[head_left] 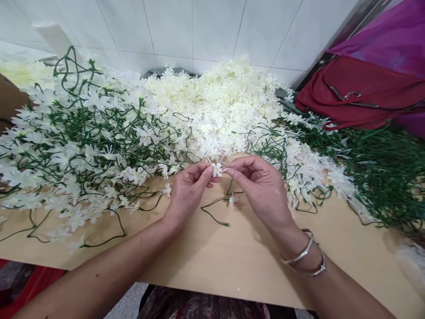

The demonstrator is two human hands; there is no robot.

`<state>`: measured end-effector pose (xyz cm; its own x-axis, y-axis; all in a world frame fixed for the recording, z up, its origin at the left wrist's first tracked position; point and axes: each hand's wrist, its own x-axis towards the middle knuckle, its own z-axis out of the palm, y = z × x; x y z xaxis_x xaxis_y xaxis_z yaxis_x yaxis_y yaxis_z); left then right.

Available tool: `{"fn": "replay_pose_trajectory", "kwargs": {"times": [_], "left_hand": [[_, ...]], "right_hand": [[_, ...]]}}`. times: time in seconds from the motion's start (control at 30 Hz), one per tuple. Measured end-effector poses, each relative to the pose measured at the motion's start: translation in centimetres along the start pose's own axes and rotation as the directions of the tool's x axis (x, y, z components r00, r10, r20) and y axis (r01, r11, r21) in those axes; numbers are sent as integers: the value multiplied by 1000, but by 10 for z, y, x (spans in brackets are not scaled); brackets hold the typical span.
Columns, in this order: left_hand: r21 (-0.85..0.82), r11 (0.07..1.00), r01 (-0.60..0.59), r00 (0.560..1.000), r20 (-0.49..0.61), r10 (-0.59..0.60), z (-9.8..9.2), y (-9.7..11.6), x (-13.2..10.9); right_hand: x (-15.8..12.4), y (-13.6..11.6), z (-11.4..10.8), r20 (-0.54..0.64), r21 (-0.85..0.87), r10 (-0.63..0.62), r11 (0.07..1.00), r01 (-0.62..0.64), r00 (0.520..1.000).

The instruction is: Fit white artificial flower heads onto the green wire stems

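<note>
Between thumb and fingers, my left hand [191, 188] pinches a small white artificial flower [217, 169], its petals facing up. Close on its right, my right hand [260, 188] has thumb and forefinger pressed together at a thin pale piece beside the petals; what exactly it grips is too small to make out. Below the hands a green stem [214, 206] with a white tip lies on the tan table [212, 257]. Silver bangles [307, 257] circle my right wrist.
White flowers on green stems [83, 146] heap up at left. Loose cream petals [226, 97] pile against the tiled wall [212, 31]. Bare green stems [388, 173] lie at right, below a red bag [361, 91].
</note>
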<state>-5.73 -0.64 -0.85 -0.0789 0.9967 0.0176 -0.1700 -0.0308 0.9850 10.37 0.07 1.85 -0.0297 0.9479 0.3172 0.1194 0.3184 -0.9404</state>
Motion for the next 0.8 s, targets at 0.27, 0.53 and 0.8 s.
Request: {"fn": "replay_pose_trajectory", "kwargs": {"times": [0.27, 0.53, 0.8], "left_hand": [[33, 999, -27, 998, 52, 26, 0, 0, -2], [7, 999, -36, 996, 87, 36, 1, 0, -3], [-13, 995, -103, 993, 56, 104, 1, -2, -5]], "right_hand": [[-5, 12, 4, 13, -297, -261, 921, 253, 965], [-7, 15, 6, -49, -287, -240, 933, 217, 969], [-10, 16, 11, -33, -198, -237, 954, 227, 971]]}}
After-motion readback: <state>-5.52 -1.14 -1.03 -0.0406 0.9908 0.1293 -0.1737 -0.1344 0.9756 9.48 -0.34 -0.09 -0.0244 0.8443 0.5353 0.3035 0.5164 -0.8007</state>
